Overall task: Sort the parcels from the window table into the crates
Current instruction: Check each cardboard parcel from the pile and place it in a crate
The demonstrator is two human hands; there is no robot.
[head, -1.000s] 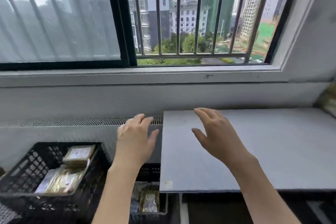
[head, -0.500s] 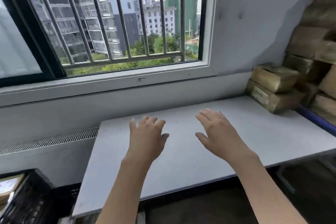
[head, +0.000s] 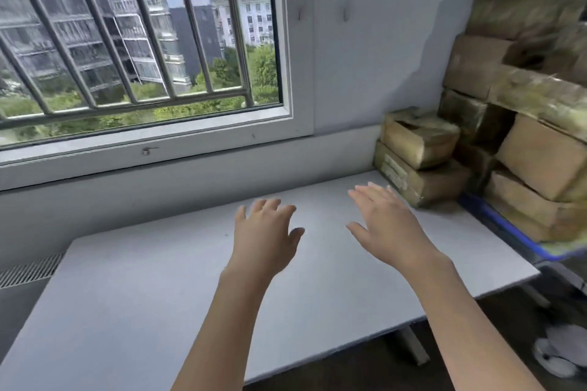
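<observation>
1. Left hand (head: 265, 240) and right hand (head: 386, 227) hover over the table (head: 127, 295), fingers spread wide, holding nothing.
2. Two stacked parcels (head: 419, 155) sit at the table's far right corner, just beyond the right hand.

Head cam, close, looks fwd-down over table (head: 133, 311) toward window (head: 139, 41)
</observation>
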